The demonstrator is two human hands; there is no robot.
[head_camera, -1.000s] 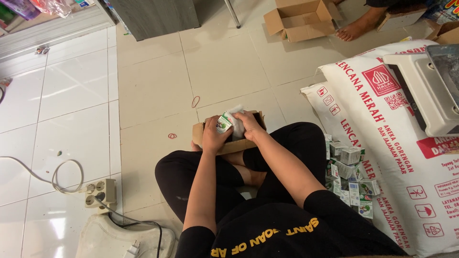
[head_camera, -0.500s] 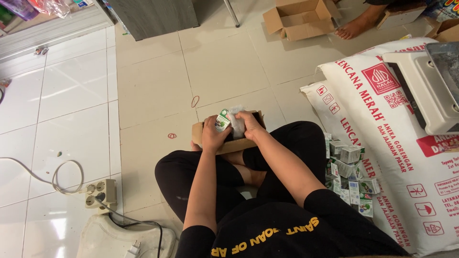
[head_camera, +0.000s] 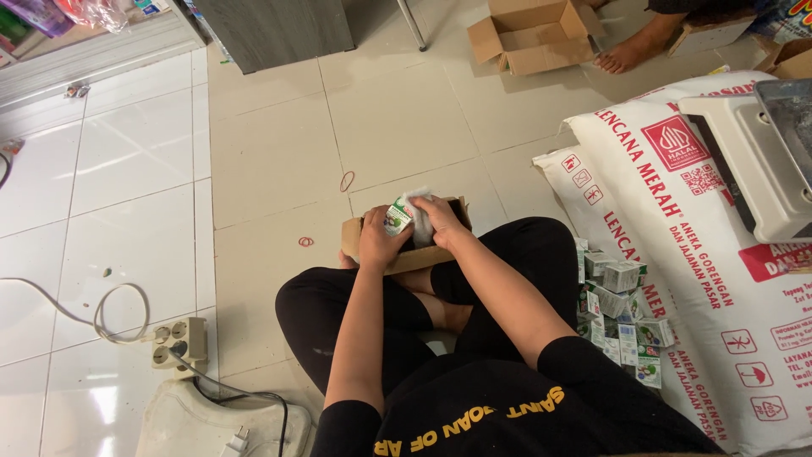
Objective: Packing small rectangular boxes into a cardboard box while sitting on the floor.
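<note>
Pale floor tiles (head_camera: 271, 152) surround a person seated cross-legged, both hands over a small brown cardboard box (head_camera: 406, 254) at the knees. Left hand (head_camera: 378, 241) curls its fingers around a small green-and-white carton (head_camera: 396, 217); right hand (head_camera: 438, 216) closes on a white wrapper (head_camera: 416, 200) just beside it. More cartons (head_camera: 622, 317) lie heaped against white sacks (head_camera: 702, 254).

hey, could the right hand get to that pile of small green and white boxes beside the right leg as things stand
Probably yes. The pile of small boxes lies uncovered on the floor by the right leg, but the right hand is now busy at the brown carton.
</note>
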